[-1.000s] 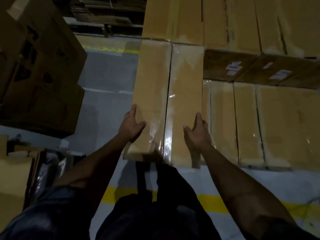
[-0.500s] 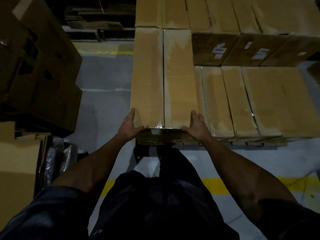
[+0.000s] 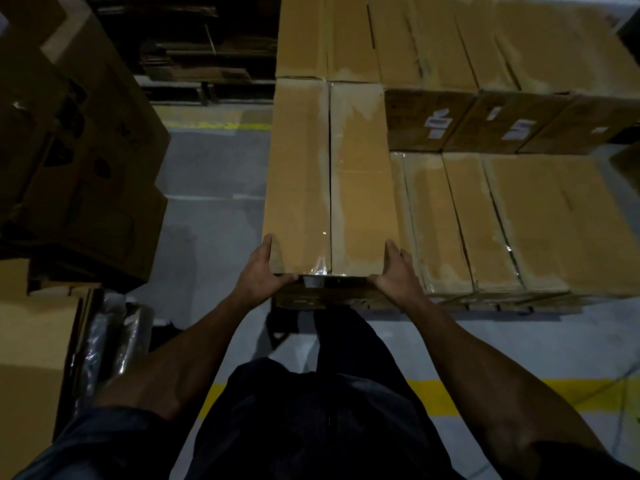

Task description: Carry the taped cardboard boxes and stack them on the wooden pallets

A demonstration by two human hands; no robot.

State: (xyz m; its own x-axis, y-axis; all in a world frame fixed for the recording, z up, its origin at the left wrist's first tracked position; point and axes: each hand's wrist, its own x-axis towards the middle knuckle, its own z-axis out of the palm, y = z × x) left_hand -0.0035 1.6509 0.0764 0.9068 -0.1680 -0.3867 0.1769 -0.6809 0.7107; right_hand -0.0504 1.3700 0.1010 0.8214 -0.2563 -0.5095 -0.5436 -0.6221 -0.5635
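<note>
A long taped cardboard box lies lengthwise at the left end of the stack, its top higher than the boxes to its right. My left hand grips its near left corner, thumb along the top edge. My right hand grips the near right corner the same way. Clear tape runs down the box's middle seam. Lower taped boxes lie flat to the right, and a strip of the wooden pallet shows under their near edge.
A second tier of labelled boxes stands behind the low ones. Dark stacked cartons rise on the left, with flattened cardboard and plastic wrap below them. Grey floor runs between, and a yellow line crosses near my legs.
The box has moved forward onto the stack and settled level. My hands slid from its top surface to its near corners. In the last half second almost nothing has moved.
</note>
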